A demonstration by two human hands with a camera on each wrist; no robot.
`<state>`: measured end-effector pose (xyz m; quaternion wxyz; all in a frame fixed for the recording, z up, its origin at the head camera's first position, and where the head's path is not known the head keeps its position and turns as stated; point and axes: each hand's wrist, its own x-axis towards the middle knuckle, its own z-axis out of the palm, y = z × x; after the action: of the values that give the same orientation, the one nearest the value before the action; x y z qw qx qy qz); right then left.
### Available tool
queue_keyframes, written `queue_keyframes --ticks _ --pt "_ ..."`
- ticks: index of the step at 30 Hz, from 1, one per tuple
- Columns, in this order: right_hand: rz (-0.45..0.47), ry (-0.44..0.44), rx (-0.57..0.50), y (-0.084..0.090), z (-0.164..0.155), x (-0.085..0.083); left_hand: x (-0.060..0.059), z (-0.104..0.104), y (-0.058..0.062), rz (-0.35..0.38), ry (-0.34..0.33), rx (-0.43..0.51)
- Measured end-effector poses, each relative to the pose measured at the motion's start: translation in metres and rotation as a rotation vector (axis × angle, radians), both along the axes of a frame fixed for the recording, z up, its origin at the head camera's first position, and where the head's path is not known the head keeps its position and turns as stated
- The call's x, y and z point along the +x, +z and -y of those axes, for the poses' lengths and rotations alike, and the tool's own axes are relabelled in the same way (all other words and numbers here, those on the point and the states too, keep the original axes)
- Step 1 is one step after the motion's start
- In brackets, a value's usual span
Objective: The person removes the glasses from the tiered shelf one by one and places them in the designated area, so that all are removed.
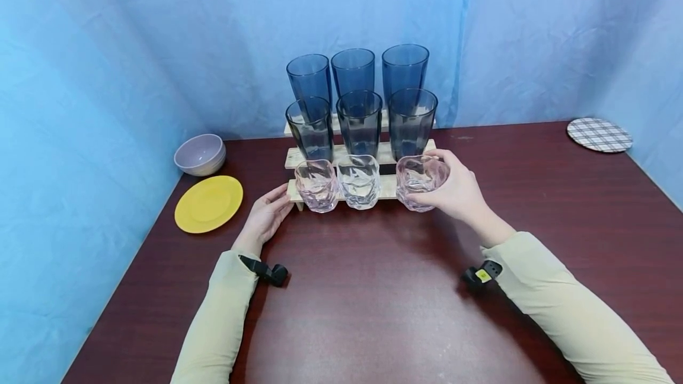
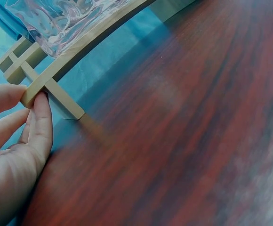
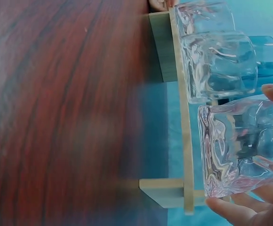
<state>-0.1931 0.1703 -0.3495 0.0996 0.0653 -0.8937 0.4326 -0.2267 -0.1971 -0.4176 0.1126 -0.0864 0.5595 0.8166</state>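
Observation:
At the right end of the front step of a wooden tiered rack, my right hand grips a faintly pink wavy glass tumbler. In the right wrist view a narrow gap shows between the base of this tumbler and the step. Thumb and fingers of my left hand pinch the left end of that step, clearly seen in the left wrist view on the wooden edge. On the same step stand another pinkish tumbler and a clear tumbler.
Tall grey glasses fill the middle step, with tall blue glasses behind on the top one. A lilac bowl and yellow plate lie left. A checked round mat is far right. Blue cloth hangs around the table.

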Motion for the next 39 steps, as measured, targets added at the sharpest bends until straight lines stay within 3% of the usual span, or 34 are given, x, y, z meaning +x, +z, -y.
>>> queue_keyframes --ticks 11,27,39 --pt "-0.005 -0.023 -0.002 0.011 -0.026 0.003 0.000 0.001 -0.001 -0.012 -0.020 -0.014" --pt "0.039 -0.176 0.020 0.010 -0.083 -0.010 0.001 0.001 0.000 -0.027 -0.036 -0.008" --pt "0.129 -0.380 -0.184 -0.002 -0.126 -0.034 0.002 0.001 0.000 -0.021 -0.039 -0.017"
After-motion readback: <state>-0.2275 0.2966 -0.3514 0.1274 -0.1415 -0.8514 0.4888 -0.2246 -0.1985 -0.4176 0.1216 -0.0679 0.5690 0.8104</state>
